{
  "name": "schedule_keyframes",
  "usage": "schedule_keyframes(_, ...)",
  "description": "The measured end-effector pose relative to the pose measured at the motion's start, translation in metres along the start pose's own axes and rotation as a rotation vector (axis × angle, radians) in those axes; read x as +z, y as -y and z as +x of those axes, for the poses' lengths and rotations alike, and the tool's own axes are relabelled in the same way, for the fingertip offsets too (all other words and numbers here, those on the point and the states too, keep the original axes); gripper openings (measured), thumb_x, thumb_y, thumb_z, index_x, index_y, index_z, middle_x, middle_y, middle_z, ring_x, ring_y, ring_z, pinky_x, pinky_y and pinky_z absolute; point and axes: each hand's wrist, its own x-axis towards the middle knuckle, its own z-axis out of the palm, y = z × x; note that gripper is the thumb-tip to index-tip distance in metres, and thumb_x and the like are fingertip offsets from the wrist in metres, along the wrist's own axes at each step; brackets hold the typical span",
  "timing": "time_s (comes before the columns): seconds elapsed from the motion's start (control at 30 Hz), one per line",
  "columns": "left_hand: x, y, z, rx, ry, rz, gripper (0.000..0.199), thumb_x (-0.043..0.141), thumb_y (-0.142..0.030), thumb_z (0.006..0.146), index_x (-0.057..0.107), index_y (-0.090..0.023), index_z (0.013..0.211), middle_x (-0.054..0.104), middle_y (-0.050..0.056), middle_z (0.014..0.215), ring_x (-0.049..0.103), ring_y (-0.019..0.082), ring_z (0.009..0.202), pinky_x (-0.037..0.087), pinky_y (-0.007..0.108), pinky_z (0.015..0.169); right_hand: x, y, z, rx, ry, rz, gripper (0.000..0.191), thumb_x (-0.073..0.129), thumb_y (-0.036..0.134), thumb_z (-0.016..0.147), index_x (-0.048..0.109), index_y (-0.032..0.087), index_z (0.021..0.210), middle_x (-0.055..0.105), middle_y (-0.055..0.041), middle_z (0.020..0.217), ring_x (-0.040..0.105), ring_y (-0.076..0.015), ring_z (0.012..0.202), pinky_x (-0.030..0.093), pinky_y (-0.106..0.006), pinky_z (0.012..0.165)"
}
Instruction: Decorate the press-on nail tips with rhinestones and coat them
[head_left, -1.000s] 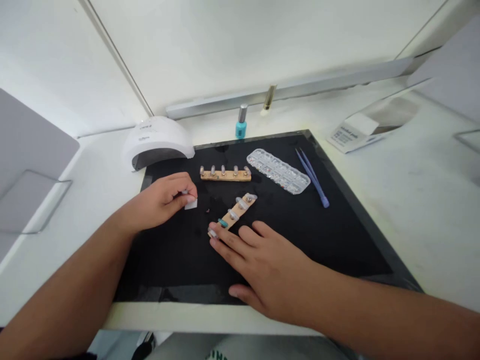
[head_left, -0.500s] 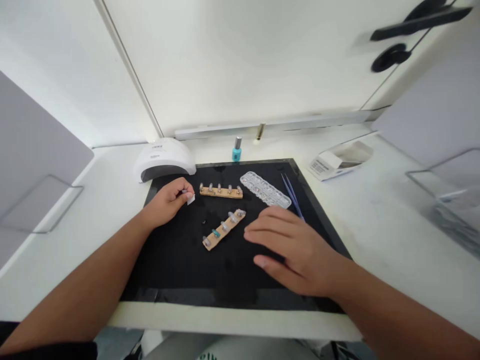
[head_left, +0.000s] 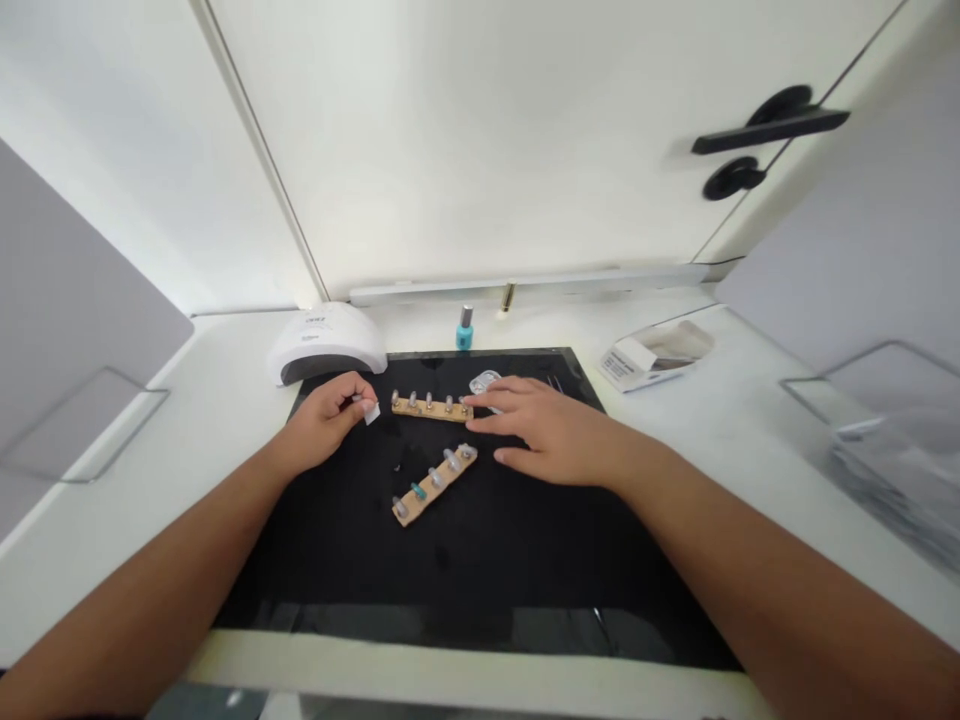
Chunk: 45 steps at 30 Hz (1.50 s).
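My left hand (head_left: 330, 418) is closed in a pinch on a small white piece (head_left: 372, 413), perhaps paper or a wipe, left of the upper strip. My right hand (head_left: 544, 428) is open, palm down, its fingertips at the right end of the upper cardboard strip (head_left: 431, 411), which bears several nail tips; whether they touch it I cannot tell. Below lies a slanted cardboard strip (head_left: 413, 511) with more nail tips, among them a teal nail tip (head_left: 418, 491). A clear rhinestone case (head_left: 484, 381) is mostly hidden beneath my right hand.
A black mat (head_left: 450, 570) covers the middle of the white table. Behind it stand a white nail lamp (head_left: 326, 335), a turquoise polish bottle (head_left: 464, 332) and a gold-coloured tube (head_left: 508, 296). An open white box (head_left: 631, 362) lies at the right. Tweezers' tips (head_left: 555, 384) show past my right hand.
My right hand has moved forward and left to the upper strip's end, covering most of the case and tweezers. My left hand keeps its pinch on the white piece. The view has shifted slightly.
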Motion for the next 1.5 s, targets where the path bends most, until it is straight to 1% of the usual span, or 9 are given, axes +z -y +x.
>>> schedule_keyframes(0.17,-0.004,-0.032,0.018,0.085,0.023,-0.011,0.023,0.047,-0.037,0.095,0.056,-0.018,0.086,0.056,0.001,0.079,0.051,0.014,0.073,0.042,0.027,0.070,0.007,0.006,-0.009,0.073,0.019,-0.050,0.044,0.061,0.027,0.085,0.066,0.019,0.128,0.052,-0.0136,0.147,0.047,-0.0365,0.130,0.039,-0.060,0.104)
schedule_keyframes(0.3,0.001,-0.048,0.034,0.157,0.060,-0.020,0.024,0.049,-0.038,0.095,0.057,-0.017,0.087,0.056,0.001,0.081,0.051,0.013,0.075,0.042,0.026,0.071,0.005,0.010,-0.013,0.134,-0.004,-0.059,0.047,0.061,0.028,0.086,0.063,0.018,0.131,0.053,-0.0151,0.145,0.048,-0.0348,0.130,0.040,-0.058,0.105)
schedule_keyframes(0.7,-0.004,0.017,0.024,0.022,0.141,0.125,0.020,0.044,-0.032,0.094,0.055,-0.018,0.084,0.057,0.001,0.079,0.053,0.015,0.075,0.044,0.028,0.072,0.019,0.013,-0.003,0.145,0.144,-0.099,0.054,0.061,0.037,0.088,0.057,0.017,0.138,0.051,-0.0134,0.148,0.043,-0.0385,0.137,0.032,-0.061,0.111)
schedule_keyframes(0.9,-0.017,0.005,-0.003,0.073,0.292,0.190,0.022,0.045,-0.029,0.095,0.059,-0.018,0.082,0.057,0.004,0.091,0.052,0.018,0.090,0.044,0.032,0.084,0.021,0.013,0.001,0.128,0.157,-0.162,0.053,0.058,0.035,0.090,0.054,0.020,0.140,0.051,-0.0112,0.148,0.043,-0.0394,0.137,0.034,-0.063,0.109)
schedule_keyframes(1.07,-0.023,0.000,-0.018,0.041,0.306,0.242,0.026,0.047,-0.031,0.094,0.067,-0.019,0.084,0.062,0.005,0.093,0.055,0.020,0.090,0.046,0.036,0.085,0.026,0.010,0.004,0.121,0.155,-0.198,0.057,0.057,0.037,0.090,0.050,0.016,0.143,0.051,-0.0124,0.148,0.042,-0.0422,0.137,0.034,-0.066,0.107)
schedule_keyframes(1.2,-0.024,0.002,-0.031,0.016,0.303,0.289,0.031,0.045,-0.035,0.097,0.072,-0.023,0.104,0.067,0.006,0.103,0.058,0.021,0.096,0.047,0.038,0.089,0.031,0.008,0.004,0.105,0.163,-0.247,0.058,0.054,0.041,0.091,0.049,0.015,0.144,0.045,-0.0100,0.152,0.040,-0.0418,0.139,0.035,-0.065,0.108)
schedule_keyframes(1.3,-0.026,-0.011,-0.047,-0.012,0.179,0.369,0.040,0.042,-0.031,0.097,0.059,-0.020,0.131,0.063,0.010,0.121,0.055,0.026,0.111,0.044,0.046,0.098,0.035,0.008,0.004,0.101,0.146,-0.275,0.060,0.053,0.044,0.091,0.048,0.016,0.145,0.044,-0.0089,0.152,0.040,-0.0407,0.139,0.036,-0.063,0.108)
schedule_keyframes(1.4,-0.021,-0.040,-0.062,0.003,0.065,0.418,0.037,0.048,-0.025,0.091,0.062,-0.017,0.124,0.063,0.011,0.120,0.055,0.027,0.115,0.045,0.045,0.100,0.038,0.007,0.005,0.103,0.130,-0.280,0.062,0.053,0.044,0.091,0.045,0.017,0.146,0.046,-0.0090,0.152,0.041,-0.0403,0.139,0.035,-0.063,0.108)
schedule_keyframes(1.5,-0.002,-0.068,-0.070,-0.047,0.255,0.401,0.032,0.063,-0.029,0.080,0.068,-0.017,0.110,0.067,0.010,0.110,0.060,0.029,0.104,0.050,0.046,0.092,0.040,0.006,0.006,0.105,0.123,-0.281,0.062,0.053,0.045,0.091,0.046,0.017,0.146,0.046,-0.0092,0.151,0.040,-0.0397,0.139,0.035,-0.062,0.109)
